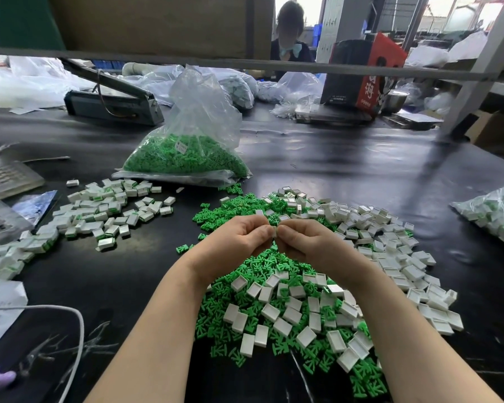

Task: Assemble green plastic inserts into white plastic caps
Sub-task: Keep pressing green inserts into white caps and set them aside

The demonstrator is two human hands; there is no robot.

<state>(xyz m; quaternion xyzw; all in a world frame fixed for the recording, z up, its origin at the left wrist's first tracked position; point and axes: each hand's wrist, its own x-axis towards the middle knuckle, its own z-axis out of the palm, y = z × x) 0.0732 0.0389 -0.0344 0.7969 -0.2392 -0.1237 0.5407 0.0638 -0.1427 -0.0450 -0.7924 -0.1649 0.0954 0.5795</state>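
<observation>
Nearest to the camera, loose white caps (275, 311) are lying over a heap of green inserts (262, 264) on the black table (346, 161), most caps flat with the open side up and their long sides pointing in many directions. Above the heap the left hand (239, 235) and the right hand (301, 238) are meeting, fingers curled, both pinching one small white cap (274, 231) between the fingertips; its long axis is seeming roughly upright, but which way its opening is facing I cannot tell, and no insert is showing there. The risk, I think, is that an insert is going in crooked or the piece is slipping down into the heap, because the grip is only at the tips. Farther left, finished caps (105, 212) are lying, and behind them the bag of inserts (186, 154) is standing
</observation>
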